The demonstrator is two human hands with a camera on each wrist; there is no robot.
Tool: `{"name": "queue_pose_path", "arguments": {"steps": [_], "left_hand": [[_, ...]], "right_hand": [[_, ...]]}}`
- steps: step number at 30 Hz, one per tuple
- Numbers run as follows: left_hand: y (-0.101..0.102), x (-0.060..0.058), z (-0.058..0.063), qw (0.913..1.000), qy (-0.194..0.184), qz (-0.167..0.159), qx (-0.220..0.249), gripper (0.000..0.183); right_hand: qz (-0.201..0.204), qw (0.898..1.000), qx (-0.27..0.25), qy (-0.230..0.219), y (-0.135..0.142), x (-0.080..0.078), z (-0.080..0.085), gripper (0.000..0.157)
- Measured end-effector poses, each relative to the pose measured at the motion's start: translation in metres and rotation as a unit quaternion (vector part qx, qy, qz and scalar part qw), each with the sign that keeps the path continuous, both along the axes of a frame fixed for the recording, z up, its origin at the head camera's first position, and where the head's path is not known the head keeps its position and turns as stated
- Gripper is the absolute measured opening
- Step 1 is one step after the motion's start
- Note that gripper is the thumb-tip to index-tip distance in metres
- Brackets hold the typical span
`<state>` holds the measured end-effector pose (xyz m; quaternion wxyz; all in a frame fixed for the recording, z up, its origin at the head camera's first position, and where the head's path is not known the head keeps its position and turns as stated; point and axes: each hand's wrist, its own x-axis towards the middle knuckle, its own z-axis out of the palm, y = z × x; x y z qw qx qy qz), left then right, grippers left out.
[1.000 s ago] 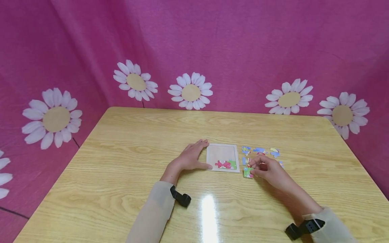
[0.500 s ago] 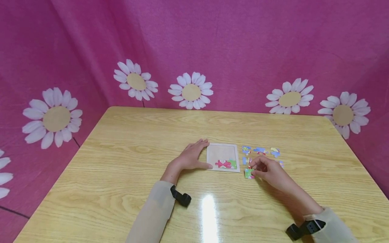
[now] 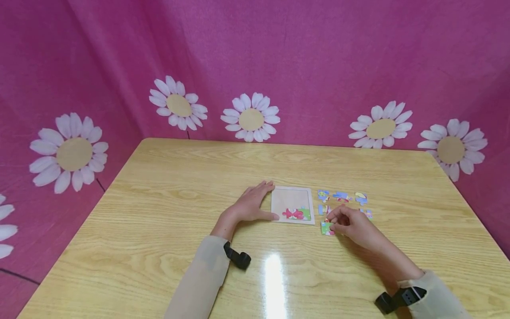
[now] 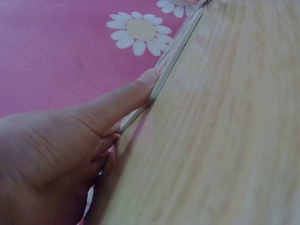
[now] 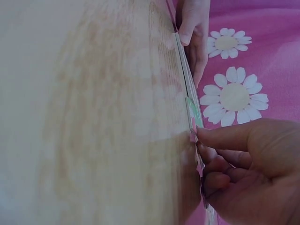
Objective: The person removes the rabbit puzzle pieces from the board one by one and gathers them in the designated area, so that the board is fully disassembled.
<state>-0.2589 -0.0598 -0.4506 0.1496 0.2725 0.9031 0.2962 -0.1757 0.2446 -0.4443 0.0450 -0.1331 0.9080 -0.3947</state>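
A square puzzle tray (image 3: pixel 291 197) lies on the table with a few joined red and green pieces (image 3: pixel 296 214) in its near right part. My left hand (image 3: pixel 249 206) spreads along the tray's left side, thumb at the near corner and fingers at the far one. In the left wrist view that thumb (image 4: pixel 126 98) lies straight on the tray's edge. Right of the tray, my right hand (image 3: pixel 352 223) pinches a green puzzle piece (image 3: pixel 326 228) at its right side. The piece lies low at the table, its right part hidden by my fingertips. The other right fingers are curled.
Several loose puzzle pieces lie in rows behind my right hand, among them a blue piece (image 3: pixel 341 196) and a yellow-and-blue one (image 3: pixel 361 198). My right hand partly covers some. A pink curtain (image 3: pixel 311 66) with daisies stands behind the wooden table (image 3: pixel 191 190).
The green puzzle piece has shifted slightly right, away from the tray, with my right fingertips. My left hand and the tray have stayed in place. The head view has tilted very slightly.
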Motion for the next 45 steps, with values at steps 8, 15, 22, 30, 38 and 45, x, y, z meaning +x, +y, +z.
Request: {"name": "queue_pose_path", "arguments": {"steps": [8, 15, 22, 30, 38, 45], "left_hand": [[0.0, 0.0, 0.001, 1.0, 0.0, -0.005, 0.0, 0.093], [0.0, 0.0, 0.0, 1.0, 0.0, -0.003, -0.001, 0.093], [-0.001, 0.0, -0.001, 1.0, 0.002, -0.002, -0.002, 0.093], [-0.001, 0.0, 0.0, 0.9999, 0.006, -0.005, -0.007, 0.092], [0.0, -0.001, -0.003, 0.9999, 0.01, -0.005, -0.008, 0.092], [-0.001, 0.0, -0.002, 0.9998, 0.013, 0.0, -0.011, 0.093]], "right_hand": [[-0.003, 1.0, -0.002, -0.009, 0.001, 0.0, 0.001, 0.018], [0.012, 1.0, -0.013, 0.017, -0.004, -0.003, 0.003, 0.015], [0.025, 1.0, -0.002, 0.006, -0.024, -0.015, 0.005, 0.014], [0.051, 0.999, 0.016, -0.002, -0.046, -0.03, 0.004, 0.015], [0.066, 0.997, 0.037, -0.004, -0.061, -0.041, 0.005, 0.012], [0.095, 0.994, 0.047, -0.017, -0.065, -0.047, 0.006, 0.009]]}}
